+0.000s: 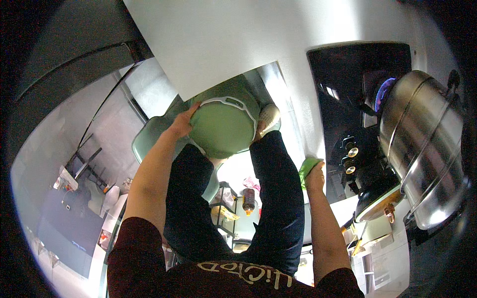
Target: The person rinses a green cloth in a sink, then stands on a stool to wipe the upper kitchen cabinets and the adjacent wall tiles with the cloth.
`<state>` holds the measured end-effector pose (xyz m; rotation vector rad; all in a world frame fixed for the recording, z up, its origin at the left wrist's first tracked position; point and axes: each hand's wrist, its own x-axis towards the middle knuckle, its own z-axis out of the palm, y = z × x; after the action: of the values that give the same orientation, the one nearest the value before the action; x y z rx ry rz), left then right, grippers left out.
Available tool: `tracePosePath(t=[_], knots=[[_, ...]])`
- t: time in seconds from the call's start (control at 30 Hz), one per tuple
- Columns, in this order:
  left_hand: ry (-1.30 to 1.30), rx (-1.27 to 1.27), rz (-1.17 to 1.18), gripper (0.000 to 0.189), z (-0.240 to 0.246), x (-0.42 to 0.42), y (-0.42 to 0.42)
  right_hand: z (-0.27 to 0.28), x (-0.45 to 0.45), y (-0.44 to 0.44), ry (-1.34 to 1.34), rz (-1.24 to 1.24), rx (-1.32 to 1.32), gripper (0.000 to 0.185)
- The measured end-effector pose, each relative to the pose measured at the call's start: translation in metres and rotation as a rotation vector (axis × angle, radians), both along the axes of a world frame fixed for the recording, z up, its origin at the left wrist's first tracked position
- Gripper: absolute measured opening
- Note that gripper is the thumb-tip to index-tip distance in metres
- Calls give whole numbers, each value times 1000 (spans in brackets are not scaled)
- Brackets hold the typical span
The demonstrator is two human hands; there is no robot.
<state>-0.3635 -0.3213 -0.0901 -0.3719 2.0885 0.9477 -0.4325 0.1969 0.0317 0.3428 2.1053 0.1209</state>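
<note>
My left hand point(182, 122) grips the left side of a round green container point(223, 128) on the floor between my feet. The container has a pale rim with a slotted handle at its far side; I cannot tell whether it is a bin or a basin. My right hand point(316, 177) holds a crumpled green cloth point(308, 169) at the front edge of the white countertop point(231, 41), beside the hob. A light perforated slipper point(270, 114) on my right foot shows right of the container.
On the right, a gas hob point(335, 111) burns with a blue flame point(382, 93) under a large stainless steel pot point(421, 149). Near the pot lies a round, wood-coloured lid or board point(382, 203). A shelf rack point(226, 208) and a bottle point(248, 200) stand behind my legs.
</note>
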Motion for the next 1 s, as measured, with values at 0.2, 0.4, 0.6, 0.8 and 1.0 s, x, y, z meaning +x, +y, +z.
tracePosePath(t=[0.2,0.4,0.6,0.8,1.0], knots=[[-231,12,34,97,9,-33,8,-2,0,6,-11,-12,-22,47],[-57,-178,-14,94,6,-5,21,1,-11,-4,-114,-156,36,45],[321,-299,155,81,212,-85,53,-3,-11,-2,-82,-463,-11,37],[1133,-1211,-254,66,409,-158,-47,-3,-2,5,-59,-363,-93,66],[1168,-1320,-425,63,464,-201,-79,-26,24,24,-183,-130,-76,75]])
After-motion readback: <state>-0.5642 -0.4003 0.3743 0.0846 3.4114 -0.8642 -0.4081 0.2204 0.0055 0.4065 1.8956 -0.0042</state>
